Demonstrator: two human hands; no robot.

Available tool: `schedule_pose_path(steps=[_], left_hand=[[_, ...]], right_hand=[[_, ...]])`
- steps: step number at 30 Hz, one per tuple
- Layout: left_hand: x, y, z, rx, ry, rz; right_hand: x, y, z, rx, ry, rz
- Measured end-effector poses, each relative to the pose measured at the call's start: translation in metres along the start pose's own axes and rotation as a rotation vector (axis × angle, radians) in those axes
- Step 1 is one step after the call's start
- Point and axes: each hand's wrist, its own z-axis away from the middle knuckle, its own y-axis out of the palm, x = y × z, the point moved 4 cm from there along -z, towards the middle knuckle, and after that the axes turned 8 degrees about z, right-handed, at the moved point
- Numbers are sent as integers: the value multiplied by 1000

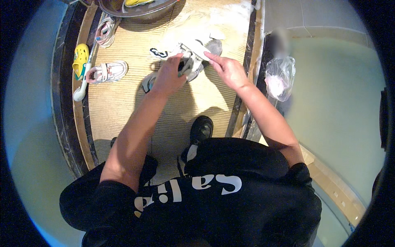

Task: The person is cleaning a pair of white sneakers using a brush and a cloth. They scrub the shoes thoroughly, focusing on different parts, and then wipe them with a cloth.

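Observation:
My left hand [169, 76] grips the near side of a pale sneaker [195, 63] with dark parts, which is tilted over the floor. My right hand [229, 70] holds a white long-handled brush [197, 49] by its end, and the brush lies across the top of the sneaker. Strong glare hides the bristles and part of the sneaker. To the left of the sneaker lies a white piece with a dark wavy edge [159, 53]. A grey rounded piece [214, 47] shows just beyond the brush. Partly behind my left hand is a pale blue-and-dark shoe part [148, 82].
A metal basin [145, 14] holding something yellow stands at the far side. On the left are a white-and-pink sneaker [112, 72], another sneaker [105, 32], a yellow clog [81, 58] and a white shower head [80, 92]. A clear plastic bag [280, 78] sits beyond the right ledge.

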Motion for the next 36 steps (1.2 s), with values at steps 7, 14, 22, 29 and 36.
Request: schedule_pose_path(steps=[7,14,22,29,36], left_hand=[[-3,0,3,38,1,-14],[1,4,3,20,32,28],[-1,3,7,14,22,-7],[-6,14,15,39,4,-52],[-20,25,28,-28,111,-168]], right_hand=[[-10,-26,-29,-76,70,354],[-24,-3,-23,-1,-8,145],[-12,-6,0,-32,7,-86],[-47,-35,-4,-177,121,244],[-19,-14,-6,57,85,179]])
